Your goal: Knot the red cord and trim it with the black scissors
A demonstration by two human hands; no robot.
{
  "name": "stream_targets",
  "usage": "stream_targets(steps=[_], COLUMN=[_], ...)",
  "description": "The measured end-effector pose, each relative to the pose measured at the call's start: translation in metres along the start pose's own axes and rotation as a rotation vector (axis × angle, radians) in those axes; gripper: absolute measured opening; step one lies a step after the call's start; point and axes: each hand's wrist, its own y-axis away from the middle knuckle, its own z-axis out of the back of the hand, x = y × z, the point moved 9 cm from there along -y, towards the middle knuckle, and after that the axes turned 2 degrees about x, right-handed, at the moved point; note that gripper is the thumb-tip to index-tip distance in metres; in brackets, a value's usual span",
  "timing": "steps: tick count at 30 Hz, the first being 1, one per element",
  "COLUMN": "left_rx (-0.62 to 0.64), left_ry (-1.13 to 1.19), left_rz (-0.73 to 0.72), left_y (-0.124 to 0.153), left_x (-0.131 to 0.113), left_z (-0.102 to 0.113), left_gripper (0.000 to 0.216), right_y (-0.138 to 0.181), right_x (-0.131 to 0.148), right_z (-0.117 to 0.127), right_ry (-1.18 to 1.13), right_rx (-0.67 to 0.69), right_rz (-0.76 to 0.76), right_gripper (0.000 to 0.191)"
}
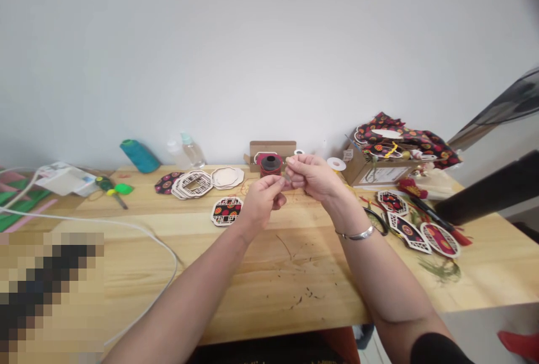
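Observation:
My left hand (264, 200) is closed in a pinch above the middle of the table, thumb against the fingers. Slightly higher and to its right, my right hand (312, 177) pinches too. Something thin and pale may run between the fingertips, but it is too small to make out. Just behind the hands stands a spool of dark red thread (270, 167) with a black top, in front of an open cardboard box (273, 146). Beside my left hand lies an eight-sided lattice ornament (226, 211) with patterned fabric in it.
Stacked lattice frames (191, 185), a teal thread cone (139, 155), a clear bottle (192, 150) and a green-handled screwdriver (110, 191) are at left. A white cable (168, 249) crosses the table. Right are a fabric-filled carton (379, 173), ornaments (406, 233) and a black post (488, 190).

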Motion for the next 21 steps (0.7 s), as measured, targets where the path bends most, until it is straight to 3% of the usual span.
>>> stream_targets(steps=[5, 14, 21], left_rx=[0.012, 0.069, 0.0], left_ry=[-0.012, -0.092, -0.333], left_rz=[0.05, -0.03, -0.075], left_y=[-0.002, -0.003, -0.001], left_x=[0.004, 0.006, 0.006], left_z=[-0.004, 0.003, 0.015], left_gripper=[0.026, 0.029, 0.028], right_y=[-0.005, -0.003, 0.008], right_x=[0.006, 0.006, 0.021], right_z=[0.009, 0.016, 0.028], right_ry=[-0.036, 0.044, 0.628], right_rx=[-0.056, -0.081, -0.159], right_rz=[0.09, 0.061, 0.054], right_gripper=[0.032, 0.032, 0.015])
